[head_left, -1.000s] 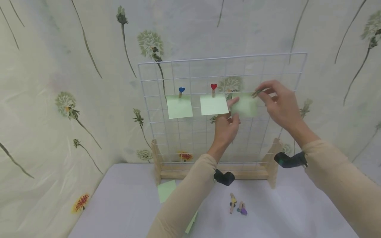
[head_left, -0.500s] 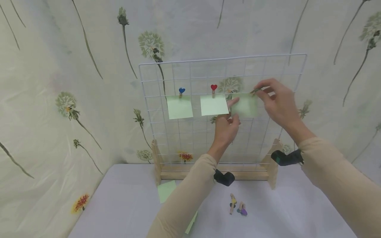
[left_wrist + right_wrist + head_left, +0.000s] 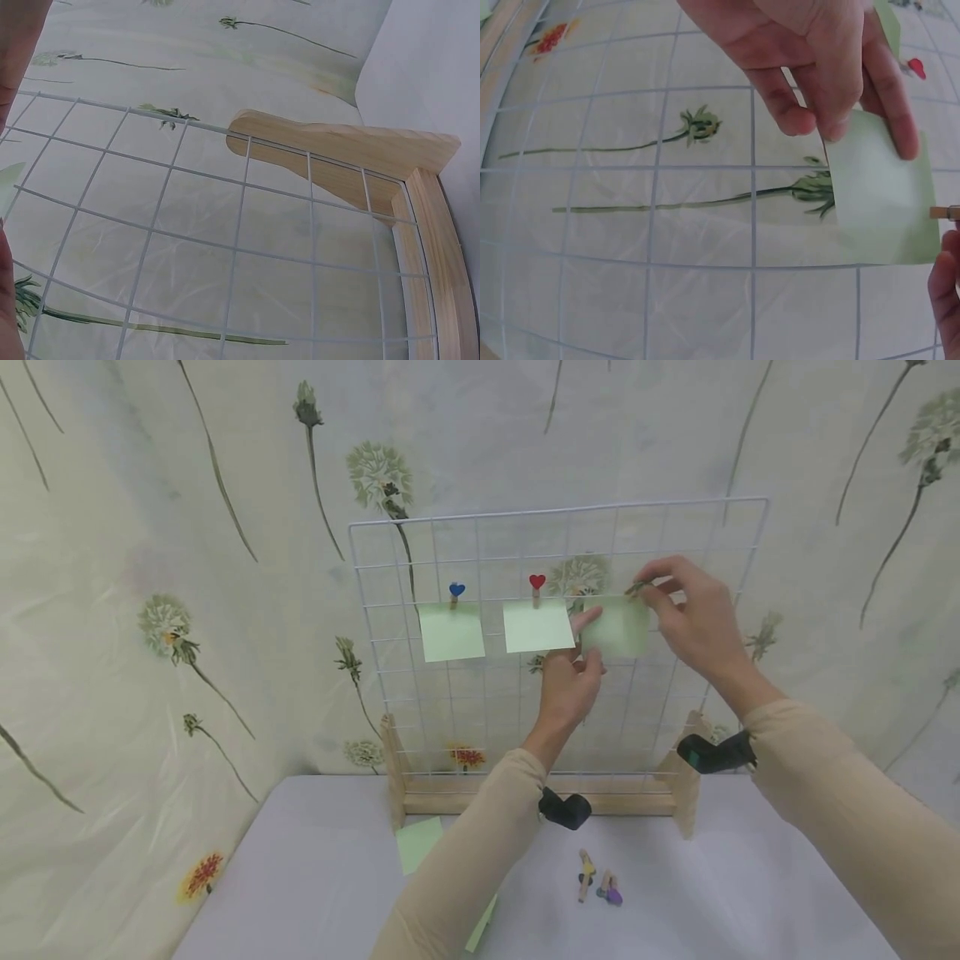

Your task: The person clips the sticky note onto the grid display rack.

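A pale green paper note lies against the white wire grid. My left hand pinches it near its left edge; the right wrist view shows one finger across the note and the thumb by its edge. My right hand pinches a small wooden clothespin at the note's upper right part. In the right wrist view the clothespin overlaps the note's edge; whether it grips the wire cannot be seen. To the left, two green notes hang from clothespins with a red heart and a blue heart.
Wooden feet and a crossbar carry the grid on a white table. Several clothespins lie in front. A green note lies by the left foot, and more green paper shows beside the left forearm. Flowered cloth hangs behind.
My right hand has shifted slightly left, bringing the clothespin further over the note's upper right part. The left hand and the note have stayed in place.
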The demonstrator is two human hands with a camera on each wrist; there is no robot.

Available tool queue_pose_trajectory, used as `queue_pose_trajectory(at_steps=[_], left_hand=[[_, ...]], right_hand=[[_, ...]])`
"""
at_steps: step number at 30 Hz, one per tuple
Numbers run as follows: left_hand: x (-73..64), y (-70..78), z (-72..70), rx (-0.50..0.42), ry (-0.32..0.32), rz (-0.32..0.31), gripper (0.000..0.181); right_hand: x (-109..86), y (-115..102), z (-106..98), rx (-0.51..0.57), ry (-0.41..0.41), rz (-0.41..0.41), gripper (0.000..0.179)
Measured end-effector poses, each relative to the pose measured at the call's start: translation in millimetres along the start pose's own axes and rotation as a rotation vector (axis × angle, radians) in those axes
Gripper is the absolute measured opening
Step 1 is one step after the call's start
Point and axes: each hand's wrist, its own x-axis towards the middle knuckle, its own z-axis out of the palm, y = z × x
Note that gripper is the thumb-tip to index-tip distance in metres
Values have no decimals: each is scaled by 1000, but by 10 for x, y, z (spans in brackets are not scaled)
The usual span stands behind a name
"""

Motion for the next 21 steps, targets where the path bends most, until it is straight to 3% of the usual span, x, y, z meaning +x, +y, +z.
queue_pose_trajectory(at_steps=[21], left_hand=[[18,12,-2,16,-6,15,49]], right_hand=[[62,-13,57,-2,-15,-4,14]])
